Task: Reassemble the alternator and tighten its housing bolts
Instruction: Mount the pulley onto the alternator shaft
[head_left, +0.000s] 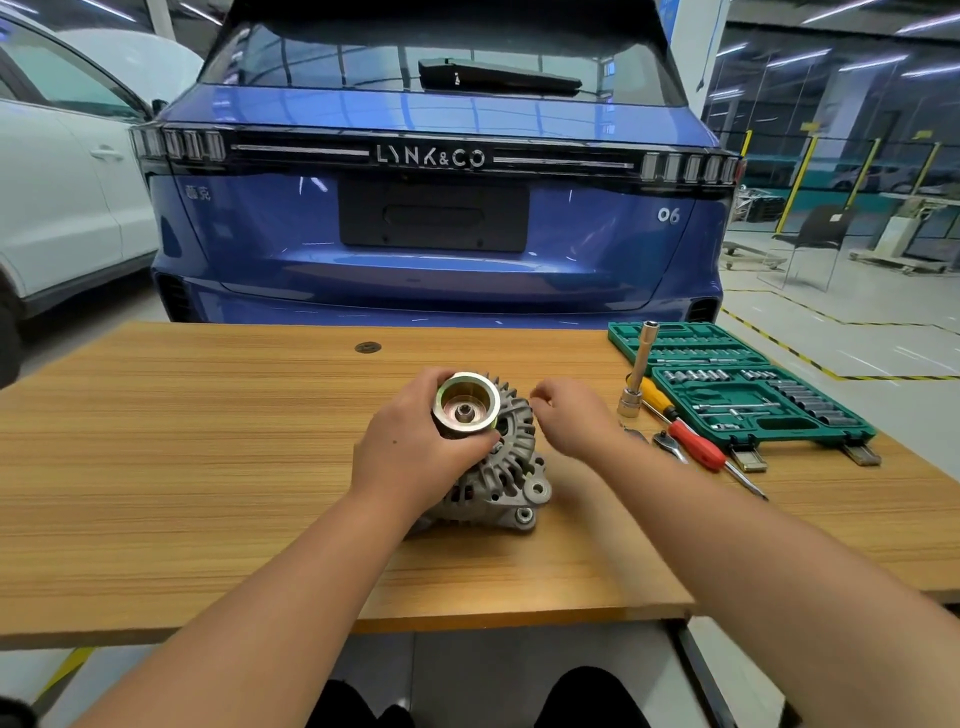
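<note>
Cast-aluminium alternator (498, 467) sits mid-surface (208, 467), left of the green socket case (748, 395); left hand (410, 457) wraps its pulley (466, 402). Right hand (571, 415) hovers just right of it, fingers loosely curled, empty. Looks heavy and rigid, so I'd grab the housing or mounting ears, not that slick pulley.

Wood-grain table (208, 467) spans mid-frame. Alternator (504, 478) sits centre. Right side: open green socket case (743, 389), socket extension (638, 371) standing upright, red/yellow screwdrivers (691, 441), ratchet head (667, 444). Dark round grommet (368, 347) upper centre.
</note>
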